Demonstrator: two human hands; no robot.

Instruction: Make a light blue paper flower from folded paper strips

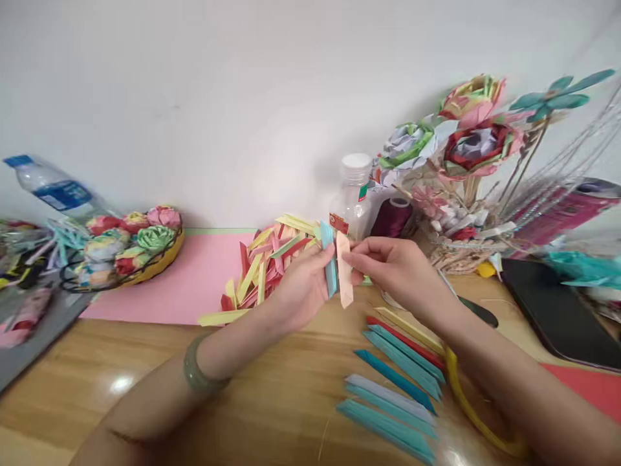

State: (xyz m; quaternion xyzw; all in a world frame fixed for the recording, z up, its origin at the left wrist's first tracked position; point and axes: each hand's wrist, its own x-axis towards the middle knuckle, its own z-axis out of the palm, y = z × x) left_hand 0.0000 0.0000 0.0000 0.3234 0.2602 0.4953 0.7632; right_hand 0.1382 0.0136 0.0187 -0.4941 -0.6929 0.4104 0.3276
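My left hand (303,291) is closed on a light blue folded paper strip (331,278), held upright between thumb and fingers. Right beside it, my right hand (402,265) pinches a pale peach folded paper strip (345,291) between thumb and forefinger. Whether the two strips touch I cannot tell. Behind my left hand lies a loose pile of yellow, red and pink folded strips (248,283). On the table below my right forearm, several blue strips (392,378), a lilac strip (388,396) and a red strip (405,340) lie roughly side by side.
A pink sheet (160,298) lies under the pile, with a basket of paper flowers (174,259) at its left end. A clear bottle (356,200) stands by the wall. Paper flowers (480,149) rise at the right, near a dark phone (563,310) and a yellow ring (473,414).
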